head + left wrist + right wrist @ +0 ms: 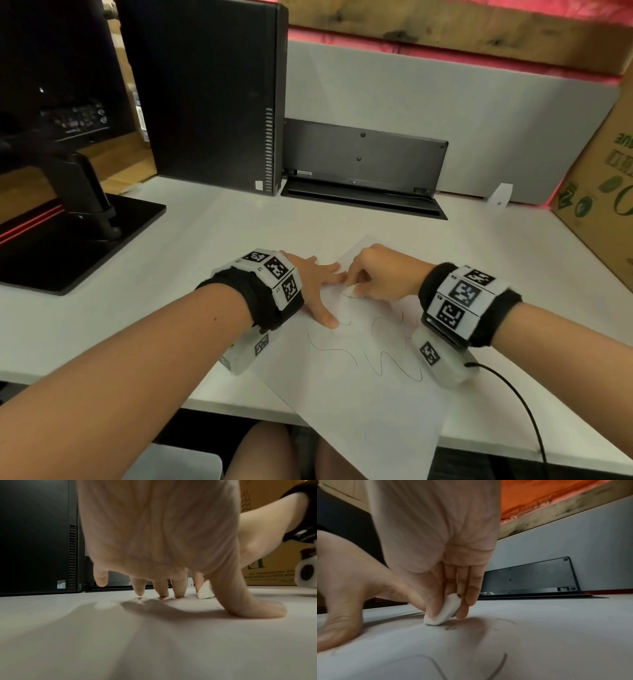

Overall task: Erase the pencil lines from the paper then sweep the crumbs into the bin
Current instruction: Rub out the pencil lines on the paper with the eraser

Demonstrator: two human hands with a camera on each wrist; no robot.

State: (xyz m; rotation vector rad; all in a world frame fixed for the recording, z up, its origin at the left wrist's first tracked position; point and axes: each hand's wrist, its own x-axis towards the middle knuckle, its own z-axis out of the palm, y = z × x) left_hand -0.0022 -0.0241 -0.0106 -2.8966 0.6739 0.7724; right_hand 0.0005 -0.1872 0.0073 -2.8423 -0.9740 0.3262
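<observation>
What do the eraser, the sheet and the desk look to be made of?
Eraser: matte white rubber or vinyl, with rounded, worn edges. Sheet: thin white paper, overhanging the desk edge without support. Desk: smooth white top, probably laminate; the core cannot be seen.

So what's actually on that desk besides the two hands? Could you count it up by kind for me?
Paper: 1
Eraser: 1
Computer tower: 1
Monitor on its stand: 1
Keyboard leaning against the partition: 1
Cardboard box: 1
Total: 6

No bin shows in any view.
</observation>
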